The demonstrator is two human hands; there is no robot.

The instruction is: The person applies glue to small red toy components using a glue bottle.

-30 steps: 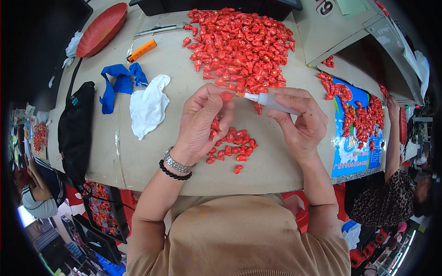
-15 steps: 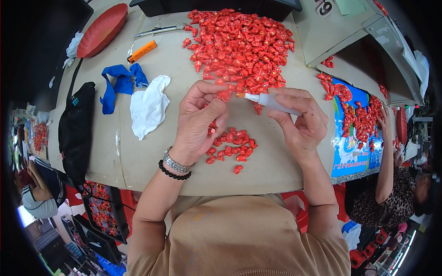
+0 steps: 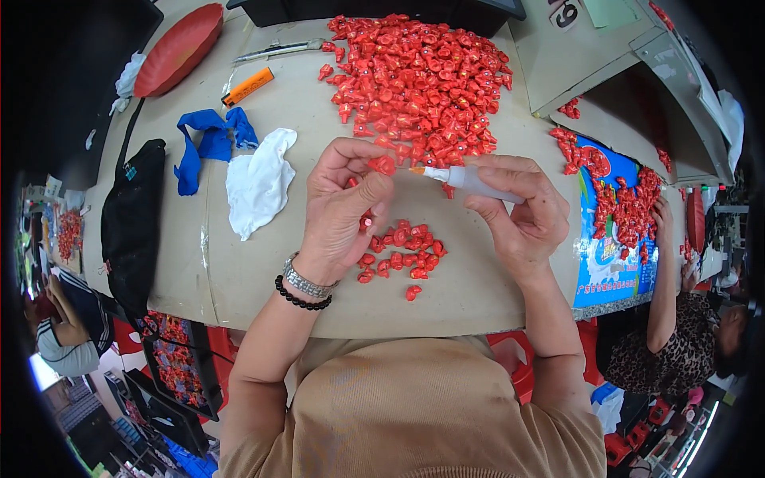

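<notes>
Between the thumb and fingertips of my left hand (image 3: 348,195) is a small red plastic piece (image 3: 382,165). More red pieces are tucked against the same palm under the curled fingers. My right hand (image 3: 523,209) grips a translucent squeeze bottle (image 3: 480,183) lying sideways, its thin orange-based needle tip aimed left and close to the held piece. I cannot tell whether the tip touches it. Just below the hands, a loose group of red pieces (image 3: 405,259) lies on the table. A large heap of similar red pieces (image 3: 418,88) spreads beyond my hands.
To the left lie a white cloth (image 3: 259,187), blue cloth strips (image 3: 203,143), an orange box cutter (image 3: 249,86) and a black bag (image 3: 133,227). A red tray (image 3: 179,52) and a black bin (image 3: 374,12) stand farther back. At right, a co-worker's hand (image 3: 663,215) reaches into another red pile.
The red piece in my left fingers has been turned, showing a wider face. The bottle tip has drawn slightly right, away from it.
</notes>
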